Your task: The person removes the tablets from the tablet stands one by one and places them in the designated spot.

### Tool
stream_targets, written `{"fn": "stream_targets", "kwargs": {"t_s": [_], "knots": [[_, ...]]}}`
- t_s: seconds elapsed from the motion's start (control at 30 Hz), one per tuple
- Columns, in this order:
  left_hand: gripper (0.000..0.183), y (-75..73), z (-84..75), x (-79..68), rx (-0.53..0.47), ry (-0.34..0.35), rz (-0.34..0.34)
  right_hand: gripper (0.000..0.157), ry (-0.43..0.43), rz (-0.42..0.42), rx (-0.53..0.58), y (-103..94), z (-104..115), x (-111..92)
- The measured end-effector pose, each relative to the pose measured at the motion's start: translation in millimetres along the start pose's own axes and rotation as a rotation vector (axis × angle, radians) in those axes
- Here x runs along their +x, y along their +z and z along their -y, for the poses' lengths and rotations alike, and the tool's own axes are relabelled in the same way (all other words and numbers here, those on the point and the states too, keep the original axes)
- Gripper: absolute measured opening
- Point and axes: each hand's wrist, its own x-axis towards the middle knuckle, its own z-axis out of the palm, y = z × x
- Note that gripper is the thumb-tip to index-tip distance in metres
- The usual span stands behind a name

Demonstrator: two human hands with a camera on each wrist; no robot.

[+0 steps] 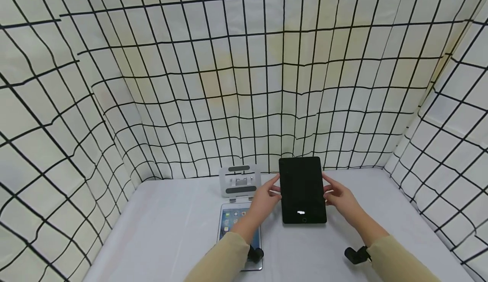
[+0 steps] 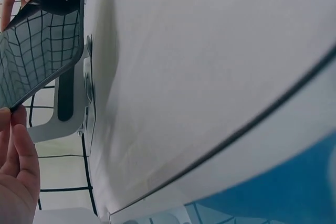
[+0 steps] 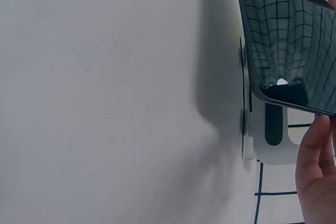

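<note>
Both hands hold a black tablet (image 1: 302, 184) upright, its dark glossy screen toward me and its round button at the bottom. My left hand (image 1: 265, 197) pinches the left edge between thumb and fingers. On the opposite edge, my right hand (image 1: 340, 196) does the same. Seen in the right wrist view, a light grey stand (image 3: 270, 153) with a dark pad is close behind the tablet. The tablet hides most of this stand, whose padded plate (image 2: 68, 108) also shows in the left wrist view.
A white tablet (image 1: 233, 218) with its screen lit lies on the white table (image 1: 167, 231), partly under my left forearm. Just beyond it, a second grey stand (image 1: 239, 181) has dark pads. White walls with a black grid (image 1: 251, 104) surround the table.
</note>
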Motion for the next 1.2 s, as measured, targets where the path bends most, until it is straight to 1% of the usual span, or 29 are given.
{"fn": "stream_targets", "kwargs": {"t_s": [0.13,0.23,0.33,0.47,0.63,0.83,0.97,1.07,1.2], "knots": [[0.071,2.5,-1.1,-5.4,-0.014,-0.014,0.008,0.062,0.017,0.029,0.041,-0.9,-3,-5],[0.072,4.9,-1.5,-8.7,-0.046,-0.028,0.017,0.061,0.013,0.041,0.056,-1.6,-4,-8],[0.072,7.6,-1.3,-11.6,-0.09,-0.021,0.025,0.061,0.011,0.044,0.064,-2.4,-6,-10],[0.073,11.3,-0.4,-14.8,-0.118,-0.047,0.03,0.061,0.03,0.054,0.083,-3.4,-9,-14],[0.073,15.4,2.4,-20.2,-0.112,-0.094,0.051,0.064,0.085,0.077,0.087,-5.3,-15,-20],[0.072,22.6,3.8,-25.6,-0.118,-0.114,0.082,0.066,0.162,0.087,0.073,-10.4,-23,-27],[0.072,27.4,5.0,-29.0,-0.136,-0.108,0.09,0.066,0.19,0.099,0.065,-12.2,-25,-30],[0.073,29.9,6.1,-31.0,-0.128,-0.111,0.099,0.066,0.205,0.111,0.059,-12.1,-25,-32],[0.073,32.3,5.9,-33.9,-0.103,-0.136,0.106,0.067,0.213,0.142,0.068,-12.8,-27,-36]]}}
